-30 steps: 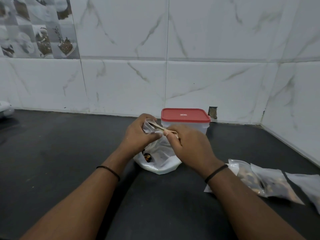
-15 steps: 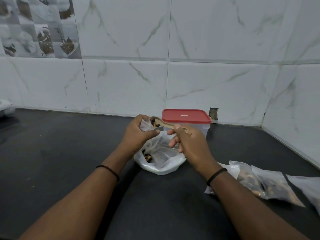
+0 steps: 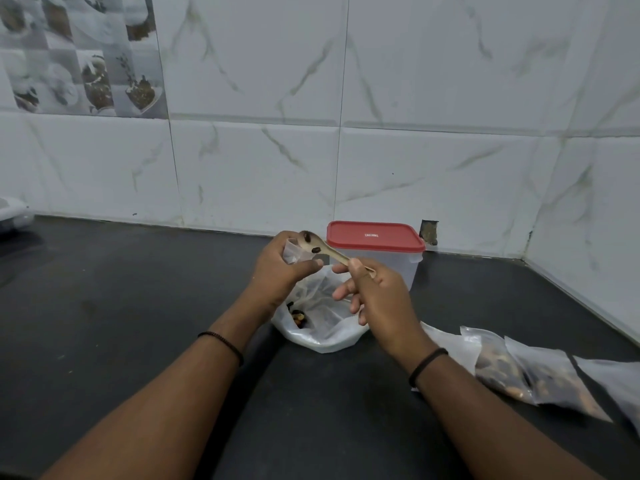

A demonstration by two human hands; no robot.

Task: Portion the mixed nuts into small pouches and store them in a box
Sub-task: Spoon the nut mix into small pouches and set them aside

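My left hand (image 3: 277, 271) holds a small clear pouch (image 3: 292, 252) upright by its mouth. My right hand (image 3: 375, 296) pinches the handle of a wooden spoon (image 3: 322, 249), whose bowl carries a few dark nuts and sits tilted at the pouch's opening. Below both hands lies a big white plastic bag (image 3: 322, 327) with mixed nuts visible inside. A clear box with a red lid (image 3: 375, 237) stands shut just behind the hands, against the wall.
Several filled pouches (image 3: 519, 372) lie on the black counter (image 3: 104, 323) at the right. Tiled walls close the back and the right corner. A white object (image 3: 12, 216) sits at the far left edge.
My right hand has lifted the spoon out of the big bag and brought its bowl, with nuts, up to the mouth of the small pouch. My left hand stays in place.
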